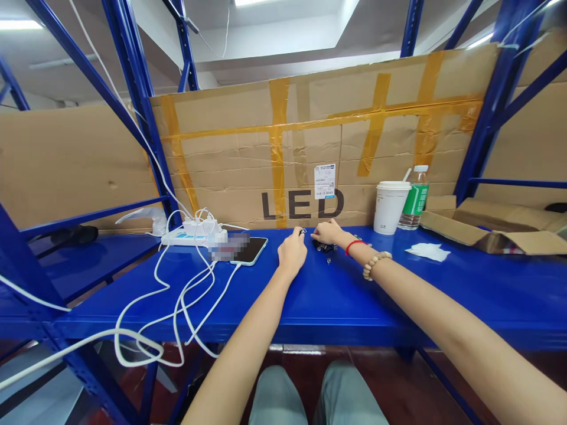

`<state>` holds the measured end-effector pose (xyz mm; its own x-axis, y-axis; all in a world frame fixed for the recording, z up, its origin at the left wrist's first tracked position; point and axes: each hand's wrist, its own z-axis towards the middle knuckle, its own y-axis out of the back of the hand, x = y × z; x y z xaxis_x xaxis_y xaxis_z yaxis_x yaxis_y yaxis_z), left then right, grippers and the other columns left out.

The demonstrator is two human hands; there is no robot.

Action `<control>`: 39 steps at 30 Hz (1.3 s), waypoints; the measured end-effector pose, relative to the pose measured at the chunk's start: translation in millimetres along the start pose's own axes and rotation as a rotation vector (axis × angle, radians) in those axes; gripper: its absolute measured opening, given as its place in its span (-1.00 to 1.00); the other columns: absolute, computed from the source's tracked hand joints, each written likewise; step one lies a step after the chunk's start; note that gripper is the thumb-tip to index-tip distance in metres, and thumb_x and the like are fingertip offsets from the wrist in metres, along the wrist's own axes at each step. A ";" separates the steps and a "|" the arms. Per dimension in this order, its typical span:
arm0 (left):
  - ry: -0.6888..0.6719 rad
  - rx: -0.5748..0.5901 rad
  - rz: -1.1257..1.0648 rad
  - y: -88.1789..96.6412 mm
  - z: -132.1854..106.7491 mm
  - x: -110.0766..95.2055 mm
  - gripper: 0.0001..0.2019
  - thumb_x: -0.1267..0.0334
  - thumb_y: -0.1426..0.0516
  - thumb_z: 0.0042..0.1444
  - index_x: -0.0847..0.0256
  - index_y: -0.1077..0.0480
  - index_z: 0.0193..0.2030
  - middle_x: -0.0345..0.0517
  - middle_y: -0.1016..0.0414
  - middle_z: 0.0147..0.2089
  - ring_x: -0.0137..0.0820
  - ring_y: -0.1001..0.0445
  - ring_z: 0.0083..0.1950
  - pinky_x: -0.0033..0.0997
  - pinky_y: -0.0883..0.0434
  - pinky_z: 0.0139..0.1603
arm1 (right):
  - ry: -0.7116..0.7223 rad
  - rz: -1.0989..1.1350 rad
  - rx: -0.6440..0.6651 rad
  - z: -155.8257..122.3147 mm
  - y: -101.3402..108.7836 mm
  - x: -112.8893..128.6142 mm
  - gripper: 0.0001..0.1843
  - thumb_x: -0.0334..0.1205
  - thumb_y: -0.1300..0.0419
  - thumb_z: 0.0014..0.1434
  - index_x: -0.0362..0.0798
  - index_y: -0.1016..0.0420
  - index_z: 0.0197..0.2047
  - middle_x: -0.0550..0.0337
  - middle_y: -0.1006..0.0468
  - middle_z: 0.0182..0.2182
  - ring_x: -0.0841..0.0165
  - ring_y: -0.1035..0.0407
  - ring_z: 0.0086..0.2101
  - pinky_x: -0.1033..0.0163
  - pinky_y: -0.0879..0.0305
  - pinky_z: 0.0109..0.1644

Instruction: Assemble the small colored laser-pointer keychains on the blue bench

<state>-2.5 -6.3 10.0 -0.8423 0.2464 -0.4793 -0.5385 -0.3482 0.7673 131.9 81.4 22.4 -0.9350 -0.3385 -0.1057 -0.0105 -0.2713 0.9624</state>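
My left hand (292, 254) is closed near the middle of the blue shelf top, its thumb and forefinger pinching a small black-and-silver piece (302, 232) that looks like a clip. Just to its right, my right hand (326, 231) has its fingers curled down, over a little heap of small black pieces with shiny metal parts (326, 247). The hand partly covers that heap, and whatever lies between its fingertips is hidden. A red string bracelet (353, 245) and a beaded bracelet (375, 263) circle the right wrist.
Left of my hands lie a phone (251, 251), a white power strip (195, 236) and tangled white cables (181, 295). To the right stand a lidded paper cup (390, 208), a water bottle (415, 200), a crumpled tissue (428, 252) and an open cardboard box (496, 227). Taped cardboard (230, 171) walls the back.
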 end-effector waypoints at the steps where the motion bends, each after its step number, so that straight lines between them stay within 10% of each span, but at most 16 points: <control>1: -0.011 0.019 -0.007 -0.1 -0.5 -0.1 -0.71 0.18 0.23 0.19 0.03 -0.15 -0.02 -0.13 -0.43 -0.13 -0.31 -0.38 -0.11 -0.40 -0.25 -0.22 | 0.002 -0.008 -0.006 -6.4 1.6 -2.6 -0.67 -0.16 0.00 0.11 -0.08 -0.51 -0.51 0.00 -0.54 -0.47 0.26 -0.38 -0.32 0.09 0.02 -0.08; 10: -0.148 0.129 0.014 -4.9 -5.8 0.6 -0.73 0.17 0.21 0.18 -0.03 -0.19 -0.05 -0.21 -0.43 -0.17 -0.32 -0.37 -0.10 -0.38 -0.26 -0.18 | 0.028 0.037 -0.155 -57.1 2.0 -13.2 -0.62 -0.15 0.04 0.14 -0.09 -0.50 -0.53 0.03 -0.54 -0.41 0.26 -0.37 -0.29 0.11 0.02 -0.06; 19: -0.142 0.151 0.019 -5.8 -6.0 1.7 -0.72 0.17 0.22 0.18 -0.05 -0.20 -0.06 -0.21 -0.44 -0.19 -0.35 -0.38 -0.13 -0.37 -0.27 -0.16 | 0.106 0.735 -0.436 -67.0 -1.0 -12.1 -0.70 -0.14 0.02 0.12 -0.02 -0.48 -0.20 0.15 -0.53 -0.24 0.33 -0.38 -0.24 0.27 -0.23 -0.15; 39: -0.156 0.175 0.053 -3.3 -9.7 -1.7 -0.69 0.13 0.22 0.19 -0.02 -0.18 0.01 -0.17 -0.41 -0.08 -0.31 -0.34 -0.03 -0.35 -0.28 -0.12 | 0.251 0.972 -0.366 -67.6 -3.8 -5.3 -0.73 -0.17 -0.17 -0.04 -0.06 -0.52 -0.25 0.11 -0.54 -0.31 0.35 -0.40 -0.34 0.26 -0.29 -0.25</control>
<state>0.5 -14.3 4.1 -0.8484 0.3735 -0.3752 -0.4702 -0.2061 0.8581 160.8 23.3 2.4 -0.3845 -0.7199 0.5778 0.8464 -0.0251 0.5319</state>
